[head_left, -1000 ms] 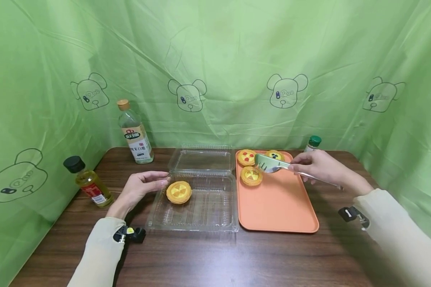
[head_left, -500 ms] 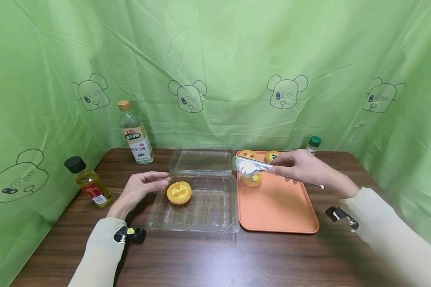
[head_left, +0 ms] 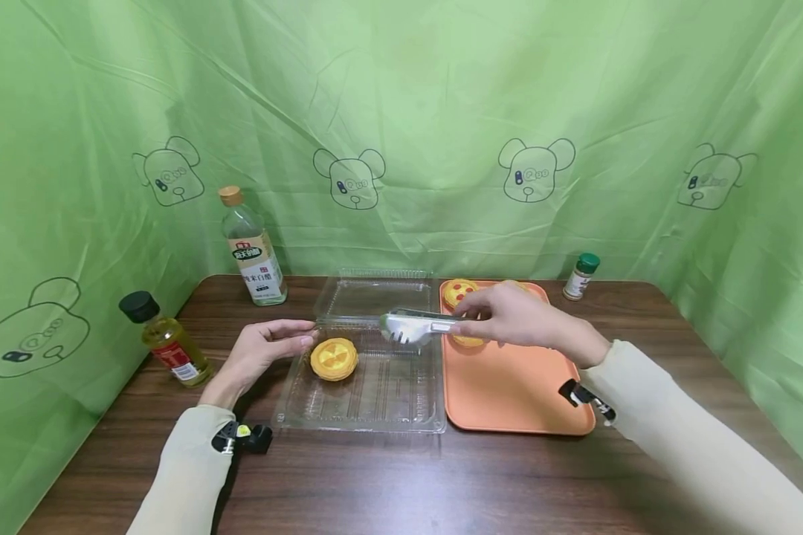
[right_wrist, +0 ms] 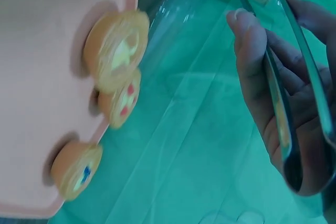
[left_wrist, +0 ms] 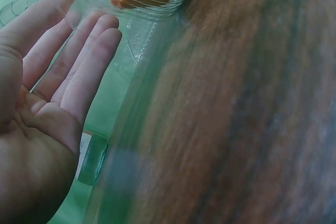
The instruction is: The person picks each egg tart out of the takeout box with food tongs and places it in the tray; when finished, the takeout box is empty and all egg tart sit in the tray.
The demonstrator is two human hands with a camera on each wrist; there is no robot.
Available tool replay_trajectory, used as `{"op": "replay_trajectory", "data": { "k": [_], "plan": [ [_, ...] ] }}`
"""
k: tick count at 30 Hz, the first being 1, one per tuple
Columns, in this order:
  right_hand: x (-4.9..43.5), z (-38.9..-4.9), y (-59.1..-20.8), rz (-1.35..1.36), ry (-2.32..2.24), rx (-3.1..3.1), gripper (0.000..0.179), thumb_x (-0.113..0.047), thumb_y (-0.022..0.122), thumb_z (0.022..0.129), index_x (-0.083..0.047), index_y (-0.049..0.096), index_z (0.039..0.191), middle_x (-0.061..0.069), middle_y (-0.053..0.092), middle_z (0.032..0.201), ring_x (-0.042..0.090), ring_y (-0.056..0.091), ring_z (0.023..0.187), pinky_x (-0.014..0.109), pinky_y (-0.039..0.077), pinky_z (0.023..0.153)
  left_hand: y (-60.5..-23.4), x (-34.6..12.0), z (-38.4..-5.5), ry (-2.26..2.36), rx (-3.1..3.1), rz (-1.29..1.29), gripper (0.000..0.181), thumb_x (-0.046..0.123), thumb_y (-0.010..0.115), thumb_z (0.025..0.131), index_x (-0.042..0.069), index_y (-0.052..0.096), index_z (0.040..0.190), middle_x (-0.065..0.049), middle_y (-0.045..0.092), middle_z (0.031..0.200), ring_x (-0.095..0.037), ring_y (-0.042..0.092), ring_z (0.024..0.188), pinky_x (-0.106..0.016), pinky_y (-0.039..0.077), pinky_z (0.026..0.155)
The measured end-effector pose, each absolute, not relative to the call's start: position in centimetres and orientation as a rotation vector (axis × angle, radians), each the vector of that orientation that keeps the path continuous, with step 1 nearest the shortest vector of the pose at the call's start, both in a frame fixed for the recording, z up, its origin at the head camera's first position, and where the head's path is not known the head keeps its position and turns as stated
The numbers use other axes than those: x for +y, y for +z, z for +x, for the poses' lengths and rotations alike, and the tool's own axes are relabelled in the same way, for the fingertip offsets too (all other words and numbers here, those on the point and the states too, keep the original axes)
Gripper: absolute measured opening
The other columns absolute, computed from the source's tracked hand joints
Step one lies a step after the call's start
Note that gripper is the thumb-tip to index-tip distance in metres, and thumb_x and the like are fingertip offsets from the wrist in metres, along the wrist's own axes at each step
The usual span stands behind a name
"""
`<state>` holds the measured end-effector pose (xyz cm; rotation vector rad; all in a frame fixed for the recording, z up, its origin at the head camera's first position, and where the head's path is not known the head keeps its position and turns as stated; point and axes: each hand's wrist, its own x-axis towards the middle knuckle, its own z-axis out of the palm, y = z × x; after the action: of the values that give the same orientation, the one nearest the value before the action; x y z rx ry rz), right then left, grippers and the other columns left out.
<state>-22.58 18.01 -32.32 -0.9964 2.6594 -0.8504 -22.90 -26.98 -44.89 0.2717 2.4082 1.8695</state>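
My right hand (head_left: 508, 316) grips a pair of metal tongs (head_left: 415, 327), whose scalloped ends point left above the clear plastic container (head_left: 375, 429). In the right wrist view the two arms of the tongs (right_wrist: 310, 72) stand apart; no tart shows between their ends. My left hand (head_left: 257, 357) is at the container's back left corner, its thumb and fairly straight fingers on either side of the clear rim. A fruit-topped tart (head_left: 334, 360) sits inside the container, at its left. On the orange tray (head_left: 518, 409) are a red-dotted tart (right_wrist: 119, 98), a yellow-topped tart (right_wrist: 116, 51) and a blue-dotted tart (right_wrist: 77, 170).
The container's lid (head_left: 381, 297) lies folded back behind it. A vinegar bottle (head_left: 257, 260) and an oil bottle (head_left: 174, 349) stand at left. A small green-capped jar (head_left: 580, 279) is at the back right. Green cloth (head_left: 428, 96) hangs around the wooden table (head_left: 375, 483).
My right hand has carried the tongs leftward, from over the tray's tarts to over the container. The left hand and the tart in the container have stayed in place.
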Motion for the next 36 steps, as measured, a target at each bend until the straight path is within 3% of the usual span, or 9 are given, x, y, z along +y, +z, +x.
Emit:
{"op": "replay_trajectory", "data": {
  "k": [8, 13, 20, 29, 36],
  "plan": [
    [14.5, -22.8, -32.8, -1.135, -0.694, 2.671, 0.026, -0.035, 0.076, 0.100, -0.012, 0.079, 0.113, -0.011, 0.072, 0.091, 0.006, 0.067, 0.080, 0.031, 0.057, 0.074, -44.9, -26.9, -23.0, 1.879, 2.395, 0.280, 0.044, 0.022, 0.086, 0.093, 0.002, 0.074, 0.130, -0.008, 0.078, 0.120, -0.016, 0.074, 0.108, -0.028, 0.059, 0.091],
    [13.1, -23.0, -32.9, -1.173, -0.623, 2.671, 0.027, -0.035, 0.076, 0.099, -0.010, 0.078, 0.109, -0.010, 0.072, 0.089, 0.005, 0.064, 0.077, 0.031, 0.057, 0.072, -44.8, -26.8, -22.9, 1.903, 2.371, 0.273, 0.044, 0.021, 0.086, 0.093, 0.001, 0.074, 0.131, -0.008, 0.078, 0.119, -0.016, 0.075, 0.107, -0.029, 0.060, 0.090],
    [11.4, -23.0, -33.1, -1.077, -0.658, 2.590, 0.029, -0.033, 0.077, 0.100, -0.006, 0.078, 0.110, -0.005, 0.074, 0.087, 0.008, 0.065, 0.052, 0.028, 0.058, 0.056, -44.8, -26.7, -22.8, 1.905, 2.359, 0.262, 0.045, 0.021, 0.086, 0.093, 0.000, 0.073, 0.132, -0.009, 0.078, 0.121, -0.017, 0.075, 0.107, -0.030, 0.060, 0.091],
    [10.0, -23.3, -33.8, -1.051, -0.659, 2.569, 0.025, -0.032, 0.076, 0.100, -0.009, 0.078, 0.107, -0.003, 0.075, 0.083, 0.013, 0.067, 0.050, 0.030, 0.057, 0.050, -44.9, -26.9, -22.9, 1.906, 2.365, 0.262, 0.044, 0.020, 0.086, 0.093, 0.000, 0.073, 0.131, -0.009, 0.078, 0.119, -0.016, 0.075, 0.107, -0.029, 0.060, 0.090],
    [9.3, -23.6, -34.5, -1.053, -0.684, 2.547, 0.021, -0.031, 0.075, 0.101, -0.010, 0.077, 0.099, 0.006, 0.077, 0.080, 0.030, 0.072, 0.057, 0.030, 0.056, 0.049, -44.8, -26.9, -22.9, 1.909, 2.350, 0.255, 0.046, 0.022, 0.086, 0.093, 0.001, 0.073, 0.132, -0.010, 0.077, 0.122, -0.018, 0.075, 0.108, -0.031, 0.060, 0.091]
  ]
}}
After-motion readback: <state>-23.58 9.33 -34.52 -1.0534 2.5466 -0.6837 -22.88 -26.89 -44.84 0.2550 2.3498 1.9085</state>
